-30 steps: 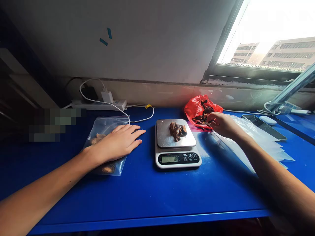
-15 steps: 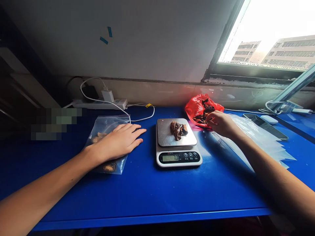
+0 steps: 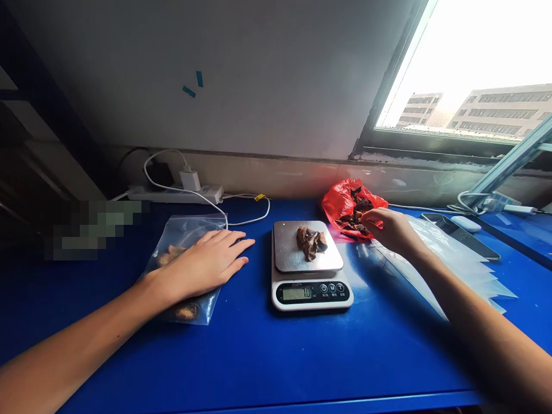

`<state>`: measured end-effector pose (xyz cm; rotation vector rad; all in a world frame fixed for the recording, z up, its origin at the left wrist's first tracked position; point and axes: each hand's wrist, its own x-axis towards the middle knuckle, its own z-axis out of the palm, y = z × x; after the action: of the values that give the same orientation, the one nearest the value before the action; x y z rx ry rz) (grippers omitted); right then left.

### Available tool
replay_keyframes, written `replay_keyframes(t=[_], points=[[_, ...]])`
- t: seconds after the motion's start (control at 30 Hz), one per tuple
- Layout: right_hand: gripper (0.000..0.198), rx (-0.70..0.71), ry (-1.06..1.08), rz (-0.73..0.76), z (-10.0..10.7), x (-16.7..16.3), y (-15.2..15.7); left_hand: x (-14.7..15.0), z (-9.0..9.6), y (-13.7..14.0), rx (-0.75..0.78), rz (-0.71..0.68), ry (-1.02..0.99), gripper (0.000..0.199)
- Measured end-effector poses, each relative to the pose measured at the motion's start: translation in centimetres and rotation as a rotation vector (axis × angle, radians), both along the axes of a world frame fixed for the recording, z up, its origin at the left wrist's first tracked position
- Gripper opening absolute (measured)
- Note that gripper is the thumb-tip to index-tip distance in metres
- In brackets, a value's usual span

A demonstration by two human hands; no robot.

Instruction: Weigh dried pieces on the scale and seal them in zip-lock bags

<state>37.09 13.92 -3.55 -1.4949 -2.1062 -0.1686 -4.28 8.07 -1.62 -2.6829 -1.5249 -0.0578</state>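
Note:
My left hand [image 3: 211, 259] lies flat with its fingers spread over a clear zip bag [image 3: 194, 224] holding brown dried pieces [image 3: 187, 311]. To its right a white kitchen scale [image 3: 280, 302] carries a small heap of curled, dark brown dried peel [image 3: 311, 244] on its metal plate. Behind the scale, to the right, a red plastic bag [image 3: 334, 201] stands open with more dried peel [image 3: 361, 201] inside. My right hand [image 3: 390, 227] is at the bag's right side, fingers pinched together at the peel; what lies between the fingertips is hidden.
Several clear plastic bags [image 3: 457, 264] are fanned out under my right forearm. A phone [image 3: 474, 244] and a white mouse-like object [image 3: 466, 223] lie behind them. A power strip [image 3: 172, 194] with a charger [image 3: 190, 178] and white cable sits along the wall. A metal post [image 3: 504, 164] rises at right.
The whole view has tilted, so everything sits slightly lower. My right hand stays at the red bag, its fingers shifted slightly. My left hand still rests on the zip bag.

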Motion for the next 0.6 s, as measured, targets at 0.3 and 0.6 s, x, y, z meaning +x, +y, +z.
replay_keyframes(t=[0.3, 0.6], points=[[0.026, -0.012, -0.121, -0.065, 1.9, 0.7, 4.6, 0.3, 0.1, 0.2, -0.031, 0.039, -0.035, 0.046], [0.018, -0.110, -0.357, -0.131, 2.7, 0.3, 6.6, 0.3, 0.0, 0.2, -0.038, 0.036, -0.046, 0.046]])
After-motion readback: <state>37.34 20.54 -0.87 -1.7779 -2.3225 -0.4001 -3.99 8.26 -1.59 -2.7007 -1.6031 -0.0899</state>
